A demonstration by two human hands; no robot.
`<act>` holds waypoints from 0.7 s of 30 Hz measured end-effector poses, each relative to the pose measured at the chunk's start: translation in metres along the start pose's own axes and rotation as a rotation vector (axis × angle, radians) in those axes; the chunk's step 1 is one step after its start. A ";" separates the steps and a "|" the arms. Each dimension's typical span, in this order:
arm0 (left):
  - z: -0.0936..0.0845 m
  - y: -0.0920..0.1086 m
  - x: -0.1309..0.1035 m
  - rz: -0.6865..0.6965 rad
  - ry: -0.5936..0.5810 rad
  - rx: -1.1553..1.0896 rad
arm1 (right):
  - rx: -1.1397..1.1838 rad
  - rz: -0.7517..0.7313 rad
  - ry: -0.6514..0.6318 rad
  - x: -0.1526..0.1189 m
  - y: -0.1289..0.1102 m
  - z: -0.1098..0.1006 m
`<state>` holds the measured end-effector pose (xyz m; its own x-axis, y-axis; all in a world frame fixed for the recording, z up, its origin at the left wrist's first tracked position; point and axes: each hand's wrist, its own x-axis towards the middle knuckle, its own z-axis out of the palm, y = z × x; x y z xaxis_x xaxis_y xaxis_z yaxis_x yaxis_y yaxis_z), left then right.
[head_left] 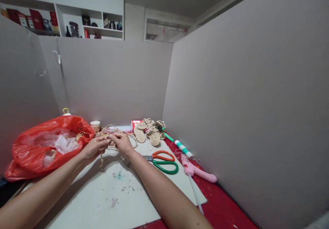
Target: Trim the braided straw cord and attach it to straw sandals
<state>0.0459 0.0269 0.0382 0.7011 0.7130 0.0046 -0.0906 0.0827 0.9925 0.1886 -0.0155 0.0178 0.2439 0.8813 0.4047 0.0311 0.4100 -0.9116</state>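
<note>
My left hand [95, 148] and my right hand [122, 143] meet above the white board [133, 194], their fingertips pinched close together. Between them runs a thin tan straw cord [101, 160], with one end dangling below my left hand. More of this cord lies in a loose tangle [110, 130] just behind my fingers. The exact spot where the fingers grip is partly hidden. To the right of my right wrist rest scissors [164, 162] with one orange and one green handle loop.
A red plastic bag [31, 147] stands at left, near a paper cup [95, 126]. Woven straw slippers [150, 131] are piled at the back. A pink glue gun [197, 170] and a green-and-white striped roll [183, 149] lie on the red surface at right. Grey partitions [110, 81] enclose the table.
</note>
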 end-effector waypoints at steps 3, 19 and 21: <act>-0.004 0.004 -0.009 -0.068 0.043 -0.022 | -0.023 0.009 -0.045 -0.006 -0.006 0.004; -0.020 -0.053 -0.041 -0.078 0.104 -0.138 | -0.913 0.268 -0.003 -0.072 -0.106 -0.114; -0.018 -0.055 -0.042 -0.079 0.093 -0.156 | -1.133 0.386 0.069 -0.103 -0.114 -0.156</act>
<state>0.0089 0.0051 -0.0192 0.6425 0.7609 -0.0907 -0.1514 0.2421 0.9584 0.3107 -0.1898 0.0686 0.4754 0.8718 0.1178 0.7720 -0.3491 -0.5312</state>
